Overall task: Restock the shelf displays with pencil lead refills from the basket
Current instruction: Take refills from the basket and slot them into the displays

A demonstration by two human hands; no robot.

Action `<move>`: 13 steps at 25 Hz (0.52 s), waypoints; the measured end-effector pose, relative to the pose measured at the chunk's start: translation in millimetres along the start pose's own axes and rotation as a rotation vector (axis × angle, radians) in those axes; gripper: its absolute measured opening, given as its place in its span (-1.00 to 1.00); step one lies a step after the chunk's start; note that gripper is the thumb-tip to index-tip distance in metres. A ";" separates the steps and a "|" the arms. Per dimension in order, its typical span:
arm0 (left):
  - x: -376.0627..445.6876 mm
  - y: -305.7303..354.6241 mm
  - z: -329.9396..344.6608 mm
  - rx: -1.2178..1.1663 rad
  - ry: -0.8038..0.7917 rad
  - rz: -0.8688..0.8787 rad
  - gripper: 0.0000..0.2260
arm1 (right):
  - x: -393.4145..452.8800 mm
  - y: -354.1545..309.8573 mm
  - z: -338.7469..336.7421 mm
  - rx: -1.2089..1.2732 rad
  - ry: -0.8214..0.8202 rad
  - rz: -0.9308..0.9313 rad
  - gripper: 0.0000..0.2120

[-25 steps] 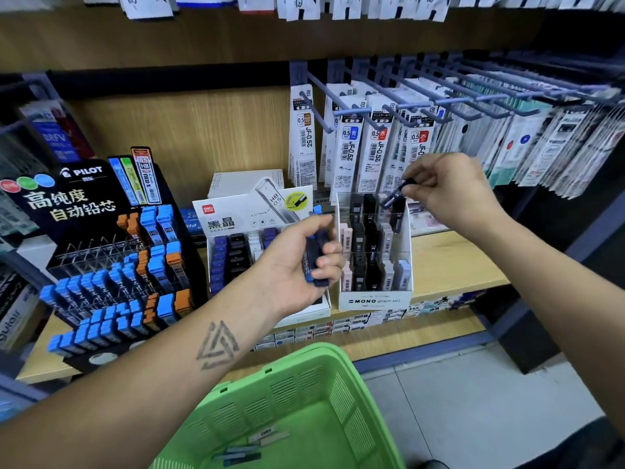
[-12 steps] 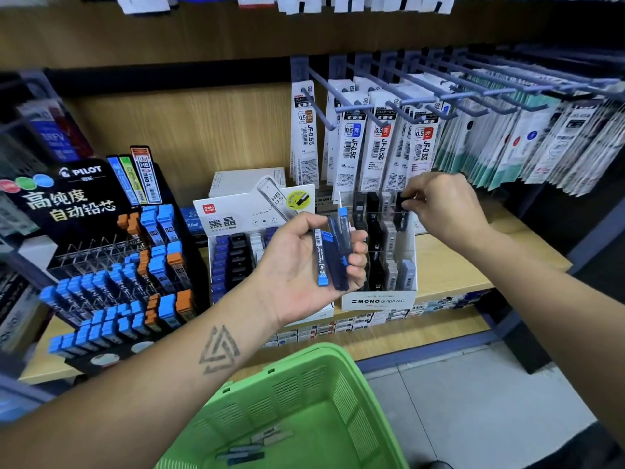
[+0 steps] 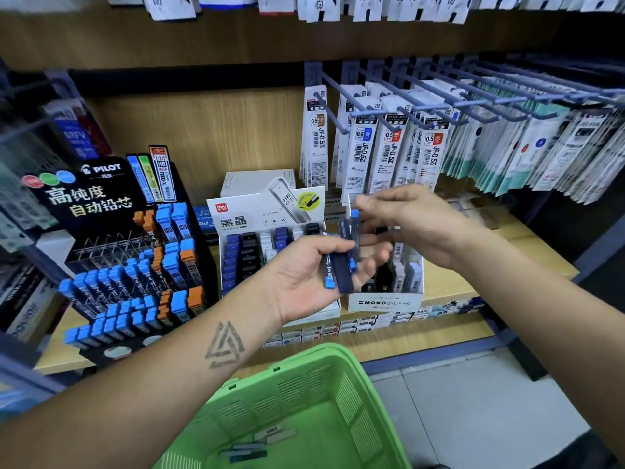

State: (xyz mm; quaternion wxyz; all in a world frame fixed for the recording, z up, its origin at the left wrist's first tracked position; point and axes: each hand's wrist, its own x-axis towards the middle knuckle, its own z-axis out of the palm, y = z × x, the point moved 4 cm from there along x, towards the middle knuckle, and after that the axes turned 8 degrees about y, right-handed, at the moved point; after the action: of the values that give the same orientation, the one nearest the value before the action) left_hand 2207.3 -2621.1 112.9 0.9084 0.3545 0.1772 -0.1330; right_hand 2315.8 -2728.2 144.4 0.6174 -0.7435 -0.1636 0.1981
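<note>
We see our left hand (image 3: 304, 272) held palm-up in front of the shelf (image 3: 449, 286), its fingers curled around a small bunch of pencil lead refills (image 3: 340, 265), dark blue cases with bright blue caps. Our right hand (image 3: 412, 221) reaches over from the right and meets the top of that bunch; its thumb and forefinger seem to close on the upper end of one case, but the hand is blurred and we cannot tell for certain whether the grip is made. Both hands hang just in front of the white MONO display box (image 3: 385, 301), which stands on the shelf with black and grey cases upright in its rows. Touching its left side is the white Deli display box (image 3: 263, 211), filled with blue, black and white cases. Further left stands the black Pilot display rack (image 3: 101, 204), its tiers stocked with blue-capped and orange-capped cases. Above the boxes, pen refill packets (image 3: 389, 147) hang on blue hooks. Below our arms sits the green basket (image 3: 304, 384), and a few more refill cases (image 3: 257, 445) lie loose on its bottom.
</note>
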 end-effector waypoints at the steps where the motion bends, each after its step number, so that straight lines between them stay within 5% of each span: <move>1: -2.9 0.1 1.1 0.014 -0.025 0.011 -0.70 | -2.7 1.6 6.1 0.052 -0.052 0.032 -0.83; 6: -25.8 7.4 -7.3 0.092 -0.077 0.048 -0.61 | -5.3 -6.5 25.8 0.185 -0.107 0.014 -0.75; 13: -76.1 33.3 -50.6 0.190 0.181 0.154 -0.78 | -12.7 -25.1 76.5 0.175 -0.207 -0.021 -0.69</move>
State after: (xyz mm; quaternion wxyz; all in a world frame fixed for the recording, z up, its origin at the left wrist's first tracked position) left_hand 2139.4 -2553.5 129.7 0.8585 0.4621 0.2174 -0.0466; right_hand 2266.8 -2664.5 158.1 0.6617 -0.6607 -0.2164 0.2807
